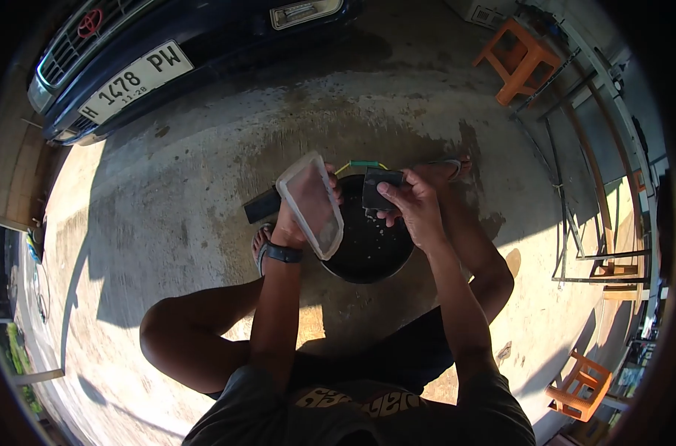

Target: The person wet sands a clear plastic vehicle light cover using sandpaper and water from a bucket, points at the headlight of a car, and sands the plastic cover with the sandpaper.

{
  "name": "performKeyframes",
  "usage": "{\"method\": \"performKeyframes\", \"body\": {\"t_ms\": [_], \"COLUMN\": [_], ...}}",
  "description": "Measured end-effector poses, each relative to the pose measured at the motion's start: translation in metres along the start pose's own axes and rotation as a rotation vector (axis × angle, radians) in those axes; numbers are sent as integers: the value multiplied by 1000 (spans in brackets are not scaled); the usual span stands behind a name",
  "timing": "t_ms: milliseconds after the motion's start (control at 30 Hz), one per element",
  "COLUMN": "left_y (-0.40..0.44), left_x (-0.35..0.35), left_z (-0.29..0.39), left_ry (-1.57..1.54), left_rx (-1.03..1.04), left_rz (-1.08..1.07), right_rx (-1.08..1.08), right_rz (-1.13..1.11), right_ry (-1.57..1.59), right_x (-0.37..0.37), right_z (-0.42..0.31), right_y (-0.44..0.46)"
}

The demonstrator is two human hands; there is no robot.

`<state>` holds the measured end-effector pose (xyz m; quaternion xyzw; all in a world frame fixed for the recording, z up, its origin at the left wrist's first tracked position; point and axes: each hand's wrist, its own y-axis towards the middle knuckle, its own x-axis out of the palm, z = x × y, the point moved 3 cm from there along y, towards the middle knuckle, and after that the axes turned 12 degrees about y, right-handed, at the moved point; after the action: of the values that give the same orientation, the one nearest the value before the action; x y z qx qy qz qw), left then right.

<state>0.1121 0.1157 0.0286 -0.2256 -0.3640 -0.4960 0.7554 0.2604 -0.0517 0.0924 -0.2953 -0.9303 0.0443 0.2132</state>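
My left hand is closed around a clear rectangular plastic container, tilted with its open side or rim facing up toward me. Its fingertips curl over the container's far right edge. In my right hand is a dark, flat rectangular block, pinched with the thumb on top and the fingers beneath. What the block is made of, I cannot tell. Both things are apart, held above a round black bucket with a green-gripped handle. Small pale specks show inside the bucket.
A dark flat piece lies on the concrete by my left foot. My bent legs flank the bucket. A parked car stands at the upper left. Orange stools and a metal frame are on the right. Wet patches mark the floor.
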Motion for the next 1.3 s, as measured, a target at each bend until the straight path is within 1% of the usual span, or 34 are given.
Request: {"method": "performKeyframes", "body": {"t_ms": [33,67,133,167,267,333,367,567,667,733,833,933,1033,1167,1300], "left_y": [-2,1,-5,-2,-4,-4,-4,-1,-2,-2,-2,-2,-1,0,1], "left_x": [3,10,13,13,36,34,33,44,49,61,63,64,62,63,65], "left_z": [-3,-10,-19,-25,-27,-23,-21,-13,-9,-8,-5,-3,-6,-8,-10], "left_ry": [-3,64,198,161,218,237,246,348,553,680,791,827,894,934,969], "left_rx": [-21,-60,-125,-189,-186,-191,-194,-289,-276,-193,-108,-93,-75,-43,-8], "left_rz": [53,25,7,17,33,-89,-151,-52,6,83,151,195,193,202,141], "right_rx": [-82,-91,-78,-71,-41,-16,-23,-107,-163,-188,-67,21,81,15,-70], "right_rz": [17,16,-11,-27,-58,-50,-59,-110,-121,-153,-130,-233,-154,-155,-132], "right_ry": [75,110,187,190,223,274,262,156,116,113,193,480,122,91,87], "right_x": [-10,-16,-18,-18,-20,-27,-29,-27,-27,-28,-19,-12,-18,-19,-17], "right_z": [4,1,3,3,6,10,11,10,11,11,4,-6,9,13,13], "right_y": [7,7,5,2,-2,-1,-2,-6,-6,-5,-10,-12,-3,3,4]}}
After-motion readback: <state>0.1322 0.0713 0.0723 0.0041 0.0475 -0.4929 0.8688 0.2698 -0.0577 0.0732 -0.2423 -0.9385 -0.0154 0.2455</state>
